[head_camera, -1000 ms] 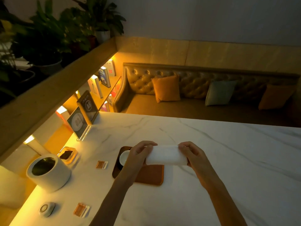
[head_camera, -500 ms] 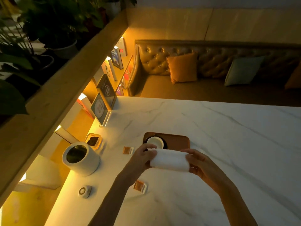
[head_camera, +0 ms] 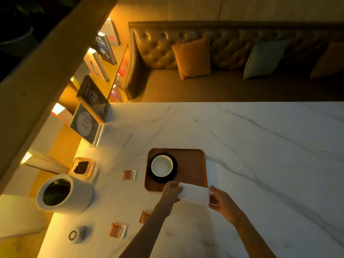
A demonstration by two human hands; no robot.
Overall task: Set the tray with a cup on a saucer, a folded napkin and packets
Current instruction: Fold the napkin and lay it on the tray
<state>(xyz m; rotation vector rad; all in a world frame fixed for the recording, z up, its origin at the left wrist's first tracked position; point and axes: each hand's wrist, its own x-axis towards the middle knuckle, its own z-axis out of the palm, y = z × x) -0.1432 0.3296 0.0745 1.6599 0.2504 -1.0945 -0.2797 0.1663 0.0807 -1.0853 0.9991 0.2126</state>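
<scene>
Glossy marble table (head_camera: 242,146), wooden tray (head_camera: 191,164)

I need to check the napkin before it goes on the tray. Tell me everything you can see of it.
The napkin is white and looks like soft paper or cloth, folded into a long, slightly puffy rectangle. It is held level at the near edge of the brown tray, its far edge overlapping the tray's rim. The left hand pinches its left end and the right hand its right end. Whether it already rests on the marble table cannot be told.
</scene>
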